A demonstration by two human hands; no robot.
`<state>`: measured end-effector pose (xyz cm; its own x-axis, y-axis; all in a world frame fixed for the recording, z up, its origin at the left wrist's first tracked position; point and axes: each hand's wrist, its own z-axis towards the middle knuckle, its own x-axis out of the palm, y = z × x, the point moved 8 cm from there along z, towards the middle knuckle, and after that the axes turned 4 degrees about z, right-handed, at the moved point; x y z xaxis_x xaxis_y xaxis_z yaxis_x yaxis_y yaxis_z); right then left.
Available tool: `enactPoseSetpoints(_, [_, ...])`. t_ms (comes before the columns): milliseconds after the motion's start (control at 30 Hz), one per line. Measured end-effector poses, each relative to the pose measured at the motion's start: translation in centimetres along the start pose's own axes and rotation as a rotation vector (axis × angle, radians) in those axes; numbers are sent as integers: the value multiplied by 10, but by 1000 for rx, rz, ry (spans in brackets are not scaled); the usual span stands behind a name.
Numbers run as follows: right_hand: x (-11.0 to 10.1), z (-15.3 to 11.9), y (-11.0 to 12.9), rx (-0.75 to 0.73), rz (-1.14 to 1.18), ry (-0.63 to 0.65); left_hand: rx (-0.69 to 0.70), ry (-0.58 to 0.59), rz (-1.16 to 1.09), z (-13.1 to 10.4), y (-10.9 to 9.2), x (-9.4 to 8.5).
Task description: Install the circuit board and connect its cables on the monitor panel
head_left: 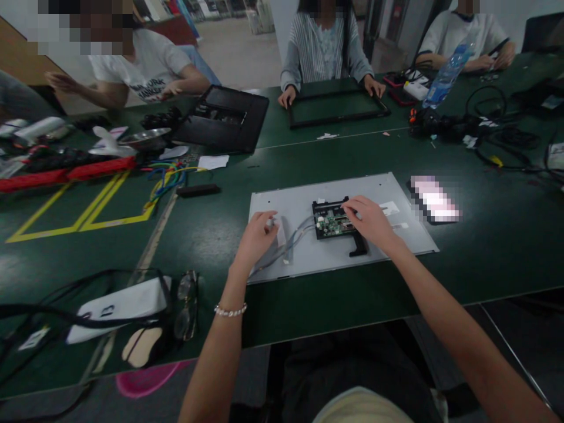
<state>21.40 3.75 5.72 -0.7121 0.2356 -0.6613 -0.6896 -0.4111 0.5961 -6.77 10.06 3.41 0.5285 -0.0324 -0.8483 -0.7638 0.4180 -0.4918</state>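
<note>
A flat grey-white panel lies in front of me on the green table. A black bracket with a green circuit board rests on the panel. Grey cables run from the board toward the panel's lower left corner. Over the panel's left part is my left hand, its fingers pinched together beside a pale strip. My right hand is at the bracket's right side, fingers drawn together. What either hand holds, if anything, is too small to name.
A phone lies right of the panel. Eyeglasses, a computer mouse and a white case lie at the left. Across the table, a person holds a black frame. A black monitor cover and a water bottle are farther back.
</note>
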Motion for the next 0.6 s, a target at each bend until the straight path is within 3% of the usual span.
enactPoseSetpoints(200, [1,0,4,-10,2,5,8,10,-4,1,-1,4])
enactPoseSetpoints(400, [4,0,11,-5,10,29,4,-72,31,2,-12,1])
enactPoseSetpoints(600, [7,-1,18,2,7,21,-247,-244,-328,0,9,-13])
